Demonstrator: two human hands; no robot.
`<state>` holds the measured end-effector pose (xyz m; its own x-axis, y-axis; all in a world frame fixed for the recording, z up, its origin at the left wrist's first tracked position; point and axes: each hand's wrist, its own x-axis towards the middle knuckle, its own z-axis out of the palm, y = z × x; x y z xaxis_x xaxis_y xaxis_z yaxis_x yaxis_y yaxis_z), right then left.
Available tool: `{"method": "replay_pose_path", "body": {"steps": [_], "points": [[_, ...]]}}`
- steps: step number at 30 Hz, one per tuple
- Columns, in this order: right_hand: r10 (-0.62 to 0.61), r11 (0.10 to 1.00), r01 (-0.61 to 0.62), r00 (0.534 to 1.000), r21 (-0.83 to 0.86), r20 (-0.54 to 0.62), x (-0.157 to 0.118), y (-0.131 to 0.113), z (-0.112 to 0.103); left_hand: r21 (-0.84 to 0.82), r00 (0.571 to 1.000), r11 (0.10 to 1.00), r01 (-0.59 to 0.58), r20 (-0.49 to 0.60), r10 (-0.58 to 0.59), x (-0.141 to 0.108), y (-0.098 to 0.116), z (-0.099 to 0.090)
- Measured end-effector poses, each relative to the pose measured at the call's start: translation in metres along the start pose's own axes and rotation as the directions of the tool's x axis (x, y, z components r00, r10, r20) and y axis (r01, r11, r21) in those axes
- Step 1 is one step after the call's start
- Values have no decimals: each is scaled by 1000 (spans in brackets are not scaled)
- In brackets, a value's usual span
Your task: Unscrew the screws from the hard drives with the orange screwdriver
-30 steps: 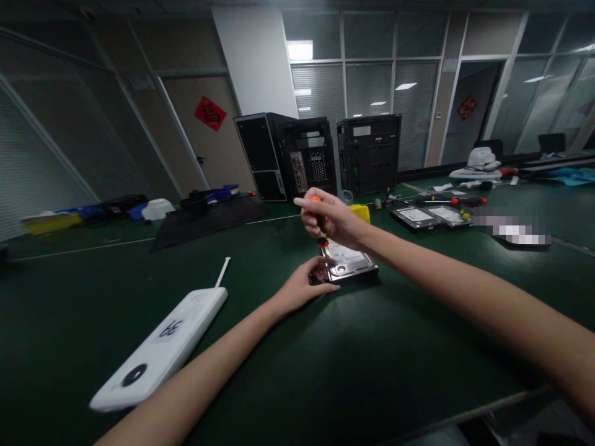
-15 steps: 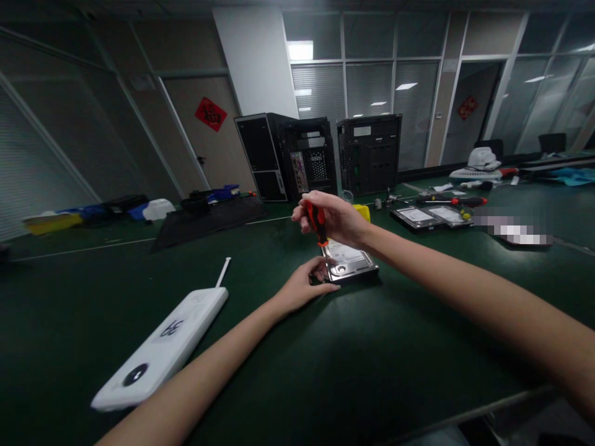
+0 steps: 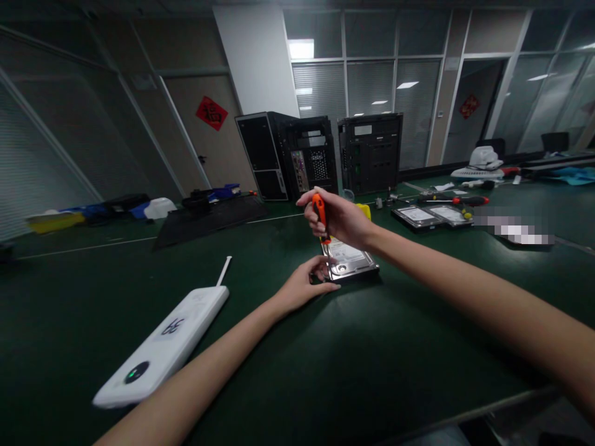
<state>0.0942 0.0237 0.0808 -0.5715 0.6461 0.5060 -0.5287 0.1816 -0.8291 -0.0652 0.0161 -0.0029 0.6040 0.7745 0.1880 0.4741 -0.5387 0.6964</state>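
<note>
From where I stand, the bare right hand (image 3: 338,217) is curled closed around an orange-and-black-handled screwdriver (image 3: 319,210), its metal shaft angled down to the flat silver metal hard drive (image 3: 357,265) beneath. The half-curled left hand (image 3: 302,284) grips that drive's near corner. I'd keep shaft upright, pressure even, left fingers clear of the tip.
</note>
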Motion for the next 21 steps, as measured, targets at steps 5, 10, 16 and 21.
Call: {"method": "replay_pose_path", "body": {"steps": [5,10,16,21], "points": [[-42,998,40,999,-45,-30,2,1,-6,-4,1000,1000,2,2,-2,0,0,0],[-39,995,38,999,-88,-10,5,3,-1,11,1000,1000,6,3,-6,-1,0,-1],[-17,998,19,999,-58,34,9,4,9,13,1000,1000,4,-2,-4,-1,0,0],[-3,996,5,1000,-89,16,8,3,7,6,1000,1000,6,-5,-6,-1,1,0]]}}
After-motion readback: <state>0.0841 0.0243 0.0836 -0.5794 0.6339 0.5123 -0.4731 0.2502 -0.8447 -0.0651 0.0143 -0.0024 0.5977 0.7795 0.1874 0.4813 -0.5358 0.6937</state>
